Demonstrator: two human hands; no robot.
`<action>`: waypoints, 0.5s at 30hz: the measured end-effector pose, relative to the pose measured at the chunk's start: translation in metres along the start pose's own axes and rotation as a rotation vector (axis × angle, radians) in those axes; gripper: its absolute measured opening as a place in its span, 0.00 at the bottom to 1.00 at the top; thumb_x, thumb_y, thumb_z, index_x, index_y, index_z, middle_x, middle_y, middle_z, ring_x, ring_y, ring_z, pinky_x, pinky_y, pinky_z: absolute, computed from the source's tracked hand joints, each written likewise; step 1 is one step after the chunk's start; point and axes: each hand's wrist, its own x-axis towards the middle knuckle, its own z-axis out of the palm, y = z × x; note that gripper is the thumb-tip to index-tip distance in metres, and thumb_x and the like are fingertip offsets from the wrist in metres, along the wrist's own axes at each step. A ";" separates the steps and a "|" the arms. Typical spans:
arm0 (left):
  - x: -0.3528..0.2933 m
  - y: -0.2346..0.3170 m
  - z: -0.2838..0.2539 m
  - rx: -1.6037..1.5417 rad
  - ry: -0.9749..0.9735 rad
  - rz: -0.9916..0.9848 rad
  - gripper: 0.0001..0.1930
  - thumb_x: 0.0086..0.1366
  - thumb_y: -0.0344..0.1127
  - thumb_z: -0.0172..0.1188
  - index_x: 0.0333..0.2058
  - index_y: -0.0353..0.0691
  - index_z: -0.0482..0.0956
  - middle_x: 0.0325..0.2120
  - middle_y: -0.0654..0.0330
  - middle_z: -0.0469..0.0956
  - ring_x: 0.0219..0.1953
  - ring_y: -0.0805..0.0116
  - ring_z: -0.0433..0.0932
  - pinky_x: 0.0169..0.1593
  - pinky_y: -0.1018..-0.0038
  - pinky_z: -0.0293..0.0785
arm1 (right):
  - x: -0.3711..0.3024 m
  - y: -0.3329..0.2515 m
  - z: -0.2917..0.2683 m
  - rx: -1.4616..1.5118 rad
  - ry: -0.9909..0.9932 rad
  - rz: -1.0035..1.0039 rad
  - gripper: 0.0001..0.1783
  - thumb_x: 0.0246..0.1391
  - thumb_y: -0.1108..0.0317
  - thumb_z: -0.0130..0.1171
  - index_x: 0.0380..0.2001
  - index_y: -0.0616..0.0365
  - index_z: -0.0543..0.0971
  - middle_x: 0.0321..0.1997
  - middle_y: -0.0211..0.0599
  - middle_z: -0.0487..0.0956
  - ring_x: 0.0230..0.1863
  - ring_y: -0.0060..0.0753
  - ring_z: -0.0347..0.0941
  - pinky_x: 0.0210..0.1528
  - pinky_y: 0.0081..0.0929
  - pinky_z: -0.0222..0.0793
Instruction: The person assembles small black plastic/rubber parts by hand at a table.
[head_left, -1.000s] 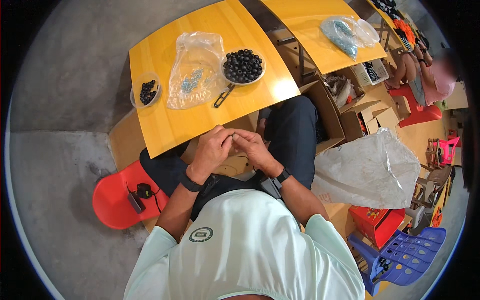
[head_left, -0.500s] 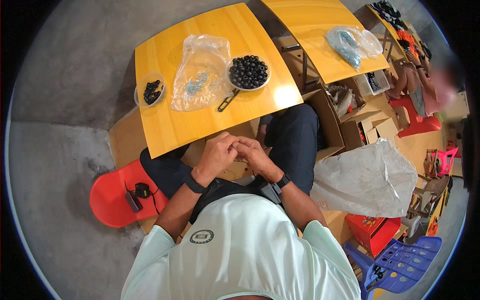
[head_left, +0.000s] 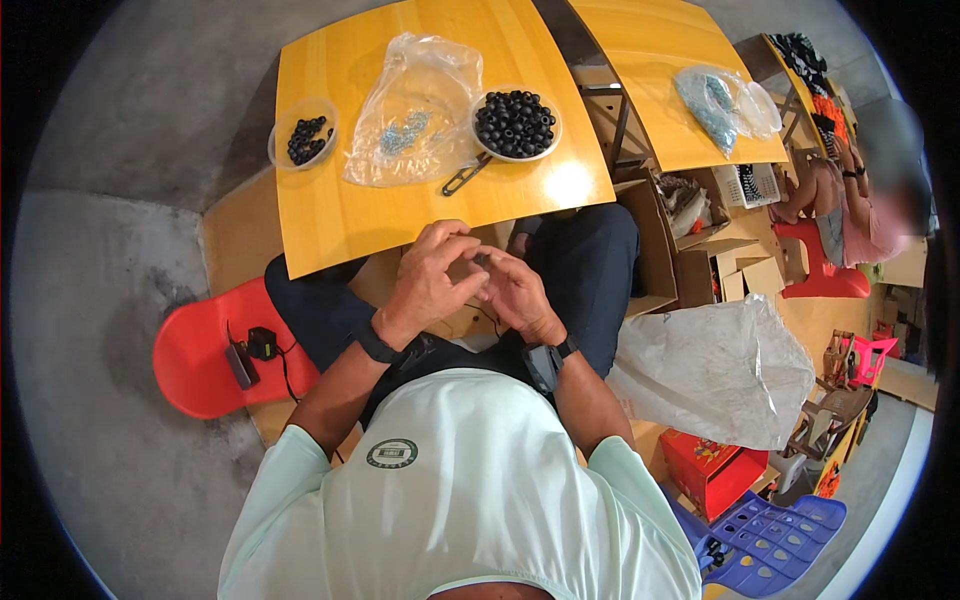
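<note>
Above my lap, in front of the table edge, my two hands are close together. My left hand [head_left: 432, 272] is held with its thumb and fingers apart, and I see nothing in it. The fingers of my right hand [head_left: 515, 292] pinch a small dark piece [head_left: 482, 260], mostly covered, whose kind I cannot make out. On the yellow table [head_left: 350, 230] stand a tub of round black knobs with holes [head_left: 515, 125] and a smaller tub with fewer black knobs [head_left: 305, 140]. Between them, small silvery metal parts [head_left: 404, 132] lie on a clear plastic bag [head_left: 425, 75]. A flat black slotted strip [head_left: 466, 175] lies beside the fuller tub.
A second yellow table [head_left: 650, 60] to the right bears a bag of bluish parts [head_left: 712, 115]. Open cardboard boxes [head_left: 645, 250] and a white sack [head_left: 715, 370] lie at my right. Left is a red stool [head_left: 200, 350] with black devices. A person [head_left: 865, 215] sits far right.
My hands have moved apart, and my left fingers have spread away from the right ones. A small dark piece now shows at my right fingertips. The whole view has shifted slightly.
</note>
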 end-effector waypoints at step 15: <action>0.002 -0.008 0.017 -0.102 -0.133 -0.231 0.22 0.71 0.51 0.54 0.41 0.33 0.79 0.28 0.44 0.80 0.33 0.48 0.82 0.36 0.62 0.76 | -0.002 0.008 0.012 -0.130 -0.030 -0.019 0.17 0.70 0.59 0.46 0.52 0.59 0.74 0.39 0.27 0.74 0.36 0.19 0.68 0.35 0.19 0.62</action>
